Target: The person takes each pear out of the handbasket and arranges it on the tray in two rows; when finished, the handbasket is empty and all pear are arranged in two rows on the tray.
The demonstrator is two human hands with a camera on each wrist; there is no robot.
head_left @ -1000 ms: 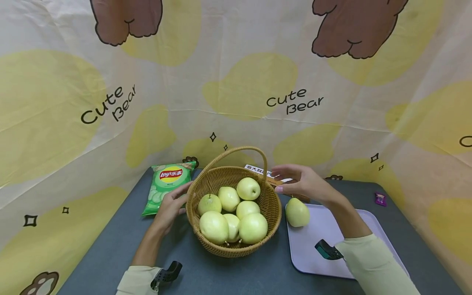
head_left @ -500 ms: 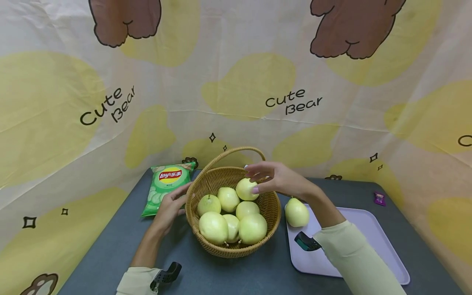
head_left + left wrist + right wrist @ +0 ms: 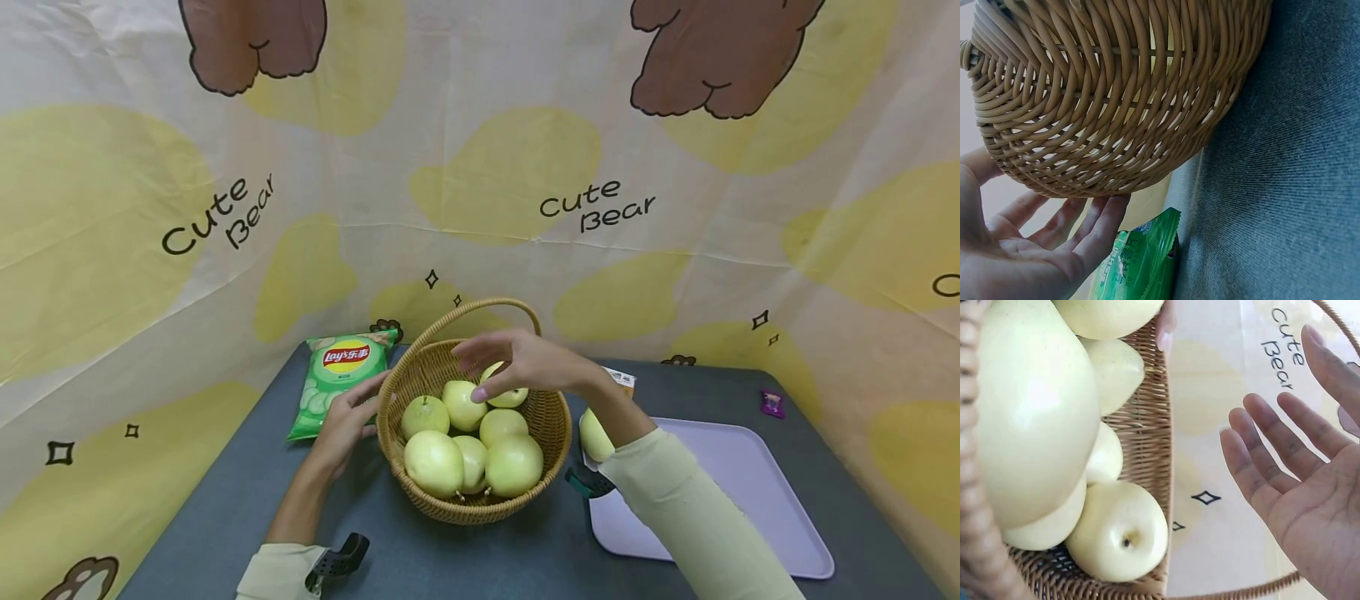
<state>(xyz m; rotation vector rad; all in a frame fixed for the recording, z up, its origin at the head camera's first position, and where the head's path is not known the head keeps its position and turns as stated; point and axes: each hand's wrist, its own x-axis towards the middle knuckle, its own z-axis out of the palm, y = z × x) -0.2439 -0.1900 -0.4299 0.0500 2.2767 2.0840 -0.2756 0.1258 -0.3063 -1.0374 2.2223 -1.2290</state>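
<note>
A wicker basket (image 3: 465,512) with an arched handle holds several pale green pears (image 3: 434,463). At its left side my left hand (image 3: 347,421) grips the rim; in the left wrist view the fingers (image 3: 1107,228) lie against the outer wall and the thumb reaches over the edge. My right hand (image 3: 525,367) hovers over the back of the basket, partly hiding a pear (image 3: 513,398). Its fingers are spread and hold nothing, as the right wrist view shows. One more pear (image 3: 594,437) sits at the left end of the lilac tray (image 3: 720,487), partly covered by the right arm.
A green bag of Lay's chips (image 3: 341,375) leans behind the left hand. Beyond the right forearm a box (image 3: 622,380) shows only in part. A small purple packet (image 3: 772,403) lies at the far right of the grey table (image 3: 450,567). Behind hangs a patterned cloth (image 3: 465,183).
My right hand has moved left, from beside the basket's right rim to above the pears. The left hand and the basket have stayed put.
</note>
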